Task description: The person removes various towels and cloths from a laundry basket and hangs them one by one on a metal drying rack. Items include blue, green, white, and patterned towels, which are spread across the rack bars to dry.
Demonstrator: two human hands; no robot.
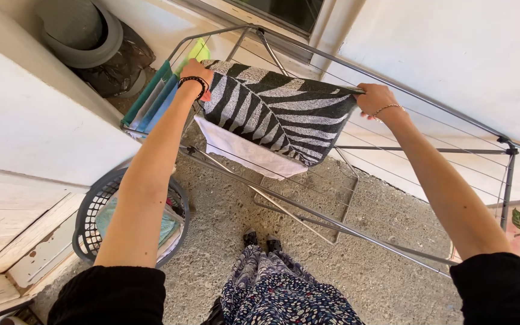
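- Over the drying rack, a black-and-white striped towel is spread across the upper wires, one end in each hand; all positions below are given relative to this rack.
- Left of the rack, on the concrete floor, a grey laundry basket holds folded cloth in pale green and white.
- At the rack's far left end, several cloths in teal, blue and yellow-green hang over the wires, just beside the striped towel.
- Left hand: closed on the towel's left end, fingers curled over the cloth; a dark bead bracelet sits on the wrist.
- Below the striped towel, a white cloth hangs from a lower wire, partly covered by it.
- Right hand: pinched shut on the towel's right corner, level with the top rail.
- Orientation: the towel's long axis runs left to right, along the rack's length; its near edge droops toward the person, and its stripes fan outward from the right corner.
- Step in hand, as judged: stretching and positioning the towel on the rack.
- Next move, as judged: requires both ends to be lowered evenly so that the cloth lies flat over the wires, clear of the white cloth, before either grip is released.
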